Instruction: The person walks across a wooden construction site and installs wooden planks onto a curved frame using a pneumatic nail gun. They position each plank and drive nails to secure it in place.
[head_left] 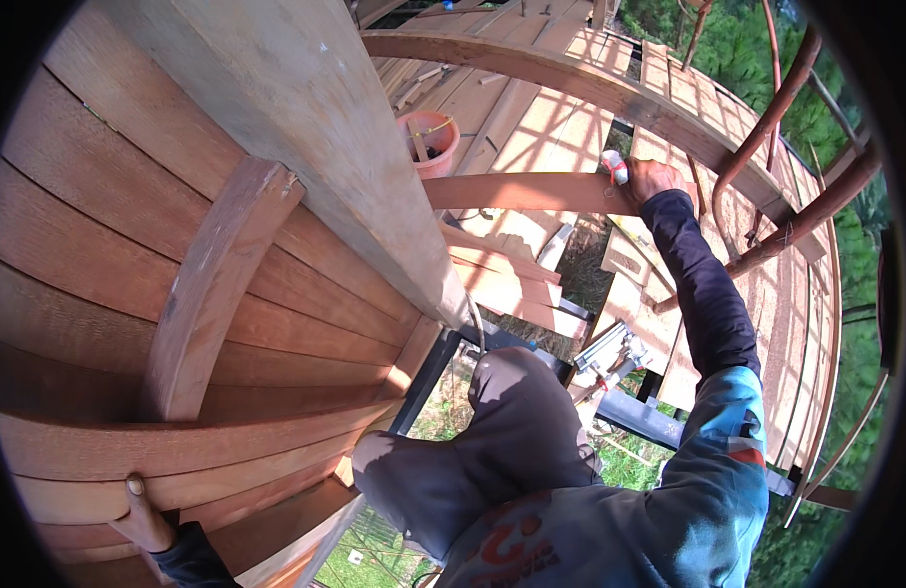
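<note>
While the curved plank wall (129,245) fills the whole left side, with a wooden rib (213,284) running down across its boards, the person crouches beside it on a dark steel beam (639,416), one knee (517,392) drawn up. Beyond lies the slatted deck (571,108), edged by a curved wooden rail (610,93) and rusty bars (786,88) along its right edge. A long board (522,192) sticks out from behind the wall toward the right. The right hand (652,179), arm stretched far out, grips that board at its free end, fingers closed over it, with a small red-and-white object (616,167) just beside the hand, too small to identify. The left hand (144,519), low at the wall's bottom edge, is wrapped around a wooden handle (136,487). An orange bucket (430,142) stands on the deck behind the board. A metal clamp (610,355) sits on the beam near the knee.
</note>
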`<state>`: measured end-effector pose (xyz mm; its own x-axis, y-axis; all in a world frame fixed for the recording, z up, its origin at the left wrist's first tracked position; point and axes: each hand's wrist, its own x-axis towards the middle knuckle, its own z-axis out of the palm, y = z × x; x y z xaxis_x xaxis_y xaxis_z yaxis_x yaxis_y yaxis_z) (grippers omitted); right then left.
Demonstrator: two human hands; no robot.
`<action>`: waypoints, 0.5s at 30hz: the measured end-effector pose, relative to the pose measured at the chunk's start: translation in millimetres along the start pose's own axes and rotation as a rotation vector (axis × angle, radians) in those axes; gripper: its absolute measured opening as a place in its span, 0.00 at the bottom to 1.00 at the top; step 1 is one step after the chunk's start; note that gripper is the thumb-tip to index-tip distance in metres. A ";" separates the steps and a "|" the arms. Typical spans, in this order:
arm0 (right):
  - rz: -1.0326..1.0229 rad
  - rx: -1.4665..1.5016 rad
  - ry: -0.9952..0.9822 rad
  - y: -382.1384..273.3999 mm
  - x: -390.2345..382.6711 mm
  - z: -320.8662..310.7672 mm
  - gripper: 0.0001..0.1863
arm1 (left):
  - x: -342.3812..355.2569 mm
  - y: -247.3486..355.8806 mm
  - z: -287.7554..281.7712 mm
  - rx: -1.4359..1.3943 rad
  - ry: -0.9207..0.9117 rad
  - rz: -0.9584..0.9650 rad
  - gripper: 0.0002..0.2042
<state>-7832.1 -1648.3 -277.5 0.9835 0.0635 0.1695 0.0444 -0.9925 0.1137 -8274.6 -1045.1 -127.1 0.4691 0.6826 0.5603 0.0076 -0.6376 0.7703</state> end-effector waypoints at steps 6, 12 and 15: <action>0.074 -0.105 0.185 72.2 -48.4 -112.7 0.12 | 1.3 9.4 7.9 -0.027 -0.056 0.024 0.33; 0.075 -0.272 0.347 107.0 -96.8 -206.8 0.07 | 3.8 10.4 3.2 0.008 -0.082 -0.033 0.33; 0.036 -0.401 0.461 136.2 -112.7 -243.3 0.17 | 2.4 16.8 7.8 0.056 -0.089 -0.051 0.33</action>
<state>-7979.6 -1765.3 -42.9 0.8018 0.1582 0.5763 -0.1452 -0.8839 0.4446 -8266.4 -1057.0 -115.2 0.5430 0.6819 0.4900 0.0813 -0.6235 0.7776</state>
